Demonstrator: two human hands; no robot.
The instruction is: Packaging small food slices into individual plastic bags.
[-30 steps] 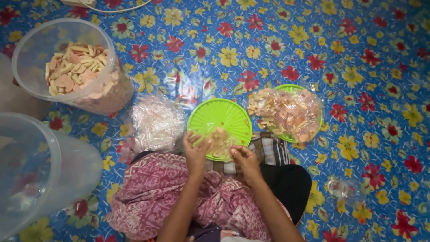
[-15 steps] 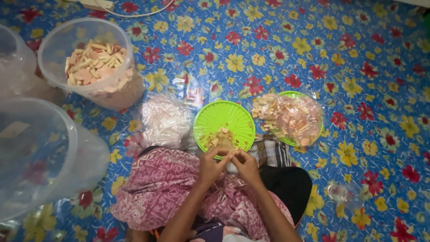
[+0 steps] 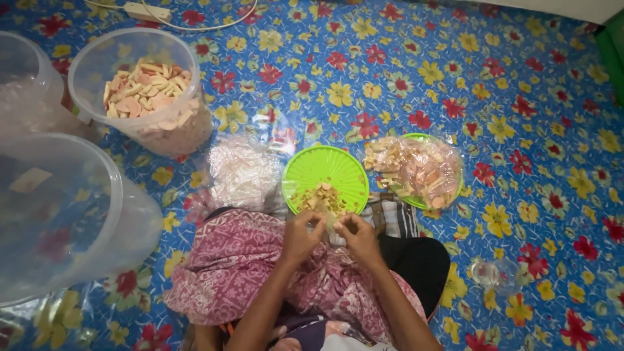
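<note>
My left hand (image 3: 303,235) and my right hand (image 3: 356,234) meet over my lap, fingers pinched together on a small clear plastic bag (image 3: 329,223) that is hard to make out. Just beyond them lies a round green slotted plate (image 3: 325,170) with a small heap of tan wafer pieces (image 3: 320,197) at its near edge. A second green plate (image 3: 448,192) to the right carries several filled clear bags of wafer pieces (image 3: 412,170). My legs are covered with pink patterned cloth (image 3: 242,260).
A clear tub (image 3: 144,91) of wafer pieces stands at the upper left, a large clear tub (image 3: 65,214) at the left and another (image 3: 26,84) behind it. A pile of clear bags (image 3: 242,170) lies left of the plate. A white power strip (image 3: 147,12) sits at the top. Blue flowered floor mat (image 3: 520,97) all around.
Both hands drew back from the green plate toward my lap and came together. The view shifted slightly, so the tubs sit lower and more to the right in the picture.
</note>
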